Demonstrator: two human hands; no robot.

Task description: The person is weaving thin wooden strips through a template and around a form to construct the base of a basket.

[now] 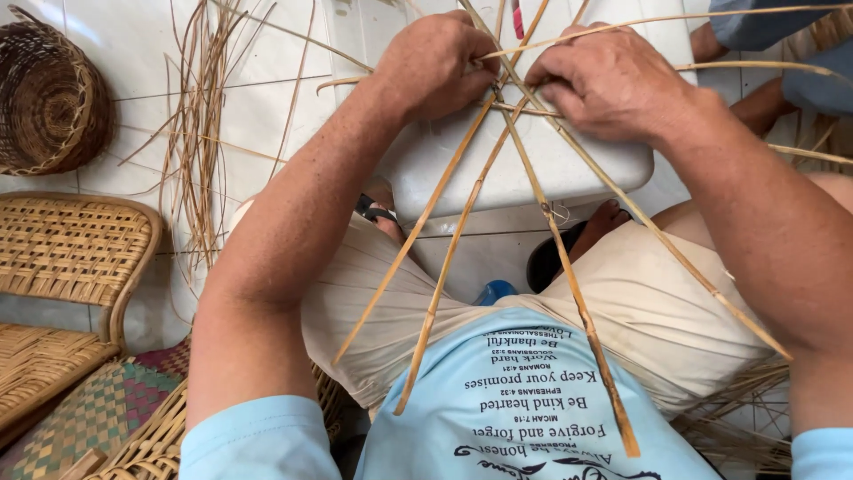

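Several long tan cane strips (pixel 462 222) cross in a star shape over a white plastic box (pixel 533 169) in front of me. My left hand (pixel 435 62) presses down on the crossing point, fingers curled over the strips. My right hand (pixel 604 80) grips the strips at the same crossing from the right. The strip ends fan out toward my lap and away past the box.
A dark woven basket (pixel 49 98) lies at the upper left on the white tiled floor. A bundle of loose cane (pixel 200 133) lies beside it. A wicker chair (pixel 71 258) stands at the left. Another person's blue sleeve (pixel 782 36) shows at the upper right.
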